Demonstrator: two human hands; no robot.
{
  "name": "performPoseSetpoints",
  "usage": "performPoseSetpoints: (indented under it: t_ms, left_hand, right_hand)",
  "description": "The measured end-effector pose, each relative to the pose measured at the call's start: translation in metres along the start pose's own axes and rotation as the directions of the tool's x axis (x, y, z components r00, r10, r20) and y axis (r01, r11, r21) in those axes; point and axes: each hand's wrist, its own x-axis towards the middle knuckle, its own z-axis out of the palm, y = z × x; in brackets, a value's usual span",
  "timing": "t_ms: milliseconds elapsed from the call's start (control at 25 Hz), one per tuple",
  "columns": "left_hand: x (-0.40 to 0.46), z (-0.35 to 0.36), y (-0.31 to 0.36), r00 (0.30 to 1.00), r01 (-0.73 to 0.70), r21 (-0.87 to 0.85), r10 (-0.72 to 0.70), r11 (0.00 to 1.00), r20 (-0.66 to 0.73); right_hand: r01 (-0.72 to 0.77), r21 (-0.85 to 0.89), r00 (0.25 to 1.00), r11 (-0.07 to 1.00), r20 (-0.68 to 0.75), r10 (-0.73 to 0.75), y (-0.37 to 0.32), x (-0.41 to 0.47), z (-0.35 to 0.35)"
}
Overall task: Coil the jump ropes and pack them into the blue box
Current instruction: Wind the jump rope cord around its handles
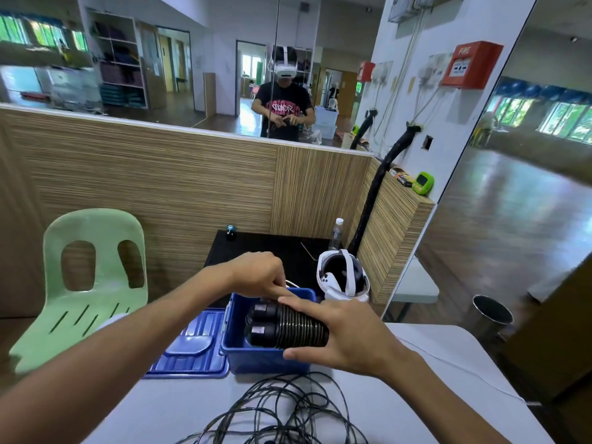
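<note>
Over the open blue box [256, 357], the right hand [346, 338] grips one coiled rope [288, 328], its two black handles side by side. The left hand [256, 275] curls at the box's far rim, perhaps pinching cord; I cannot tell. One loose rope tangle [282, 411] lies on the surface [432, 363] nearer the camera.
</note>
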Motion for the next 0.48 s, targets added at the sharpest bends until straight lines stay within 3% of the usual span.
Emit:
performPoseSetpoints:
  t_ms: [160, 280, 400, 480]
  left_hand:
    - [0.0, -0.012, 0.021, 0.999, 0.052, 0.338, -0.054, 0.94, -0.003]
    - [0.001, -0.017, 0.038, 0.988, 0.107, 0.472, -0.042, 0.875, -0.147]
    - [-0.003, -0.017, 0.049, 0.951, 0.252, 0.487, -0.12, 0.837, -0.285]
    - [-0.011, -0.012, 0.056, 0.903, 0.346, 0.298, -0.229, 0.89, -0.364]
  right_hand:
    - [-0.014, -0.175, 0.999, 0.985, 0.027, 0.019, -0.003, 0.006, 0.015]
    - [-0.122, -0.249, 0.992, 0.961, 0.004, 0.127, -0.008, 0.015, 0.018]
    - [-0.276, -0.241, 0.961, 0.93, -0.084, 0.263, -0.002, 0.023, 0.016]
    - [-0.355, -0.197, 0.931, 0.914, -0.169, 0.325, 0.004, 0.027, 0.014]
